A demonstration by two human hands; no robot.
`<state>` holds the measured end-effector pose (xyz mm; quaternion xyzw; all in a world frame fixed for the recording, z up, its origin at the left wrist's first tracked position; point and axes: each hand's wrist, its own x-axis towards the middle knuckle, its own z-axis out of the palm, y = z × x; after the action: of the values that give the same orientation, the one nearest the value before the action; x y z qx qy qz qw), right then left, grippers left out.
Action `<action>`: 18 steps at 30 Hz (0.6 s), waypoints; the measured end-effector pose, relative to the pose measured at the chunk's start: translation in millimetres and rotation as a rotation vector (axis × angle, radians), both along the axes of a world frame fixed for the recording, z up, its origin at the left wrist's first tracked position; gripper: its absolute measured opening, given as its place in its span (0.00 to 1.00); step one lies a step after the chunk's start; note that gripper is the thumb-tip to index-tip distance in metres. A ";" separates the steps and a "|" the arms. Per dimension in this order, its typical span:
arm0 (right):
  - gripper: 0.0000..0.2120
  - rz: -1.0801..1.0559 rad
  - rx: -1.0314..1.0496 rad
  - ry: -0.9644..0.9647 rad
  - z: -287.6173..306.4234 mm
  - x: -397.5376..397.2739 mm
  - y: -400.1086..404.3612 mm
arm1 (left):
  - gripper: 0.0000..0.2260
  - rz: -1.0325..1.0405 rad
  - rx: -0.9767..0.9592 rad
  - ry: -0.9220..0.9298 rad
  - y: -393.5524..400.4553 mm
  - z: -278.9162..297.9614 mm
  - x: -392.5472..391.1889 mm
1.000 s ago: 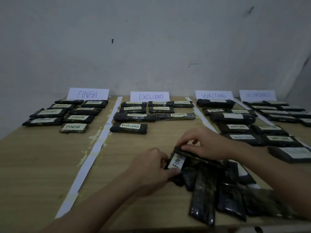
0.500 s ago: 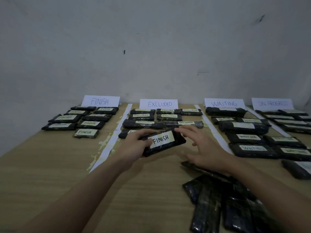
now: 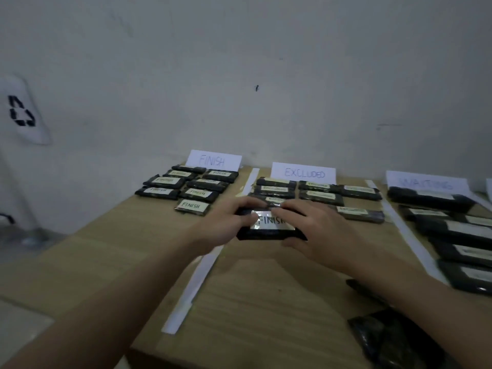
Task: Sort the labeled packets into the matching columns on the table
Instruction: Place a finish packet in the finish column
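A dark packet labeled FINISH [image 3: 269,227] is held above the table between both hands. My left hand [image 3: 229,225] grips its left end, thumb on the label. My right hand [image 3: 316,230] holds its right end with fingers spread over the top edge. Behind it to the left stands the FINISH sign [image 3: 214,160] with several FINISH packets [image 3: 193,206] laid in rows. The EXCLUDED sign [image 3: 303,173] and its packets [image 3: 319,195] lie straight behind the hands. The WAITING sign [image 3: 426,183] heads a column of packets [image 3: 463,230] at the right.
White paper strips [image 3: 194,283] [image 3: 410,235] divide the wooden table into columns. A pile of unsorted dark packets [image 3: 394,339] sits at the near right edge. The white wall stands right behind the signs. A white bag with a recycling mark [image 3: 22,113] hangs at the left.
The FINISH packet was lifted out of the pile by my left hand and carried forward and left. My right hand has come onto its right end. The view has swung left.
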<state>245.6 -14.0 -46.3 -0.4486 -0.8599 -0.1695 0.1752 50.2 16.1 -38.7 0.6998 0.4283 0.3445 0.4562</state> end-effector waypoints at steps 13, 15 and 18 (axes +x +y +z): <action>0.24 0.041 -0.284 0.117 -11.0 -163.3 84.7 | 0.19 0.385 0.334 0.741 14.5 -61.5 -181.1; 0.24 0.051 -0.293 0.127 -18.4 -192.7 100.1 | 0.17 0.385 0.362 0.789 13.0 -71.2 -193.7; 0.23 0.069 -0.307 0.159 -29.1 -233.6 122.5 | 0.27 0.390 0.398 0.786 10.9 -80.7 -200.2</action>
<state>12.0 108.6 -75.4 -0.4524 -0.8739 0.0060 0.1776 -150.0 27.0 -119.4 0.7574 0.6173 0.2083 0.0441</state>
